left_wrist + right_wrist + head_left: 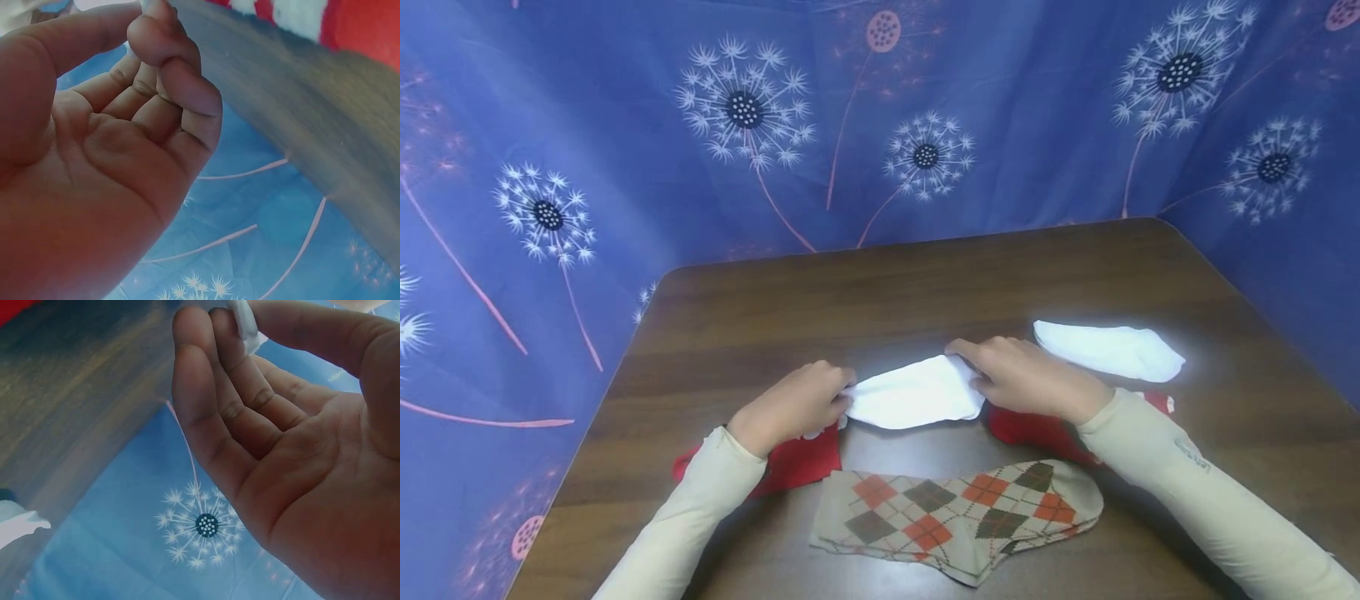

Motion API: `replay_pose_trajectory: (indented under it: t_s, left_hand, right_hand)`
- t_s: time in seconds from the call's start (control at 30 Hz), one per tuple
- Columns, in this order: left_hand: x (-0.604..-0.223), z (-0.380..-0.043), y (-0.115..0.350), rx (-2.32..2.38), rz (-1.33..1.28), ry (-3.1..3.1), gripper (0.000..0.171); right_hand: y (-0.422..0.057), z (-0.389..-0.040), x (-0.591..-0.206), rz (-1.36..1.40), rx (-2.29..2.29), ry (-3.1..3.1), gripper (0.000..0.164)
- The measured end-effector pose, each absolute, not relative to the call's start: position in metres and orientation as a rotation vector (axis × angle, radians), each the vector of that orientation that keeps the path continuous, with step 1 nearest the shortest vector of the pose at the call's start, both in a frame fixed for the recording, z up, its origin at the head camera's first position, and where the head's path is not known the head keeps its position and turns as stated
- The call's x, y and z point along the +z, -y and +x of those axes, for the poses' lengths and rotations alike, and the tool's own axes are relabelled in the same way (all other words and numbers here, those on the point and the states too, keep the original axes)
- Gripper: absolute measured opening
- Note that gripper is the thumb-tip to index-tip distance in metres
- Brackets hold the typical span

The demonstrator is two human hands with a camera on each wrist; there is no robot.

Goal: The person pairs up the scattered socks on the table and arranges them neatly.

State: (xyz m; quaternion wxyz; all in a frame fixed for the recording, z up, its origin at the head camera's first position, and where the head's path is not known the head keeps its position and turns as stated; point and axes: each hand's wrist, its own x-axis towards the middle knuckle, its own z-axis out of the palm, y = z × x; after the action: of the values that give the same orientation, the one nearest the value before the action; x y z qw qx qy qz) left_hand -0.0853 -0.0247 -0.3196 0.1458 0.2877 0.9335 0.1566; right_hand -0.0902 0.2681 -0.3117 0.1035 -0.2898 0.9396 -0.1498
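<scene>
A white sock (913, 393) is stretched between my two hands in the head view, above the table. My left hand (797, 406) pinches its left end between thumb and fingers. At the other end, my right hand (1026, 377) pinches the sock's edge; a bit of white cloth shows between thumb and fingertips in the right wrist view. A second white sock (1108, 350) lies on the table beyond my right hand. Partly under my left wrist is a red sock (801, 460) with white parts. Another red piece (1037, 429) lies below my right hand, partly hidden.
An argyle sock pair (955, 512) in beige, orange and brown lies flat near the front of the brown wooden table (865, 300). Behind and beside the table hangs a blue cloth (1030, 92) printed with dandelions.
</scene>
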Motion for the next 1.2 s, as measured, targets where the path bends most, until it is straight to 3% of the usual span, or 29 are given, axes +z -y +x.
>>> replay_pose_trajectory:
  t_s: [0.63,0.83,1.2]
  left_hand:
    - [-0.335,-0.082,0.018,0.41,0.948,-2.72,0.017]
    - [-0.337,-0.083,0.016,0.403,0.968,-2.722,0.009]
    - [-0.335,-0.082,0.017,0.403,0.957,-2.708,0.012]
  right_hand:
    - [-0.272,-0.085,-0.319,-0.858,-0.363,-2.766,0.053]
    - [-0.275,-0.085,-0.323,-0.815,-0.344,-2.734,0.052]
    - [-0.283,-0.083,-0.323,-0.711,-0.281,-2.595,0.065]
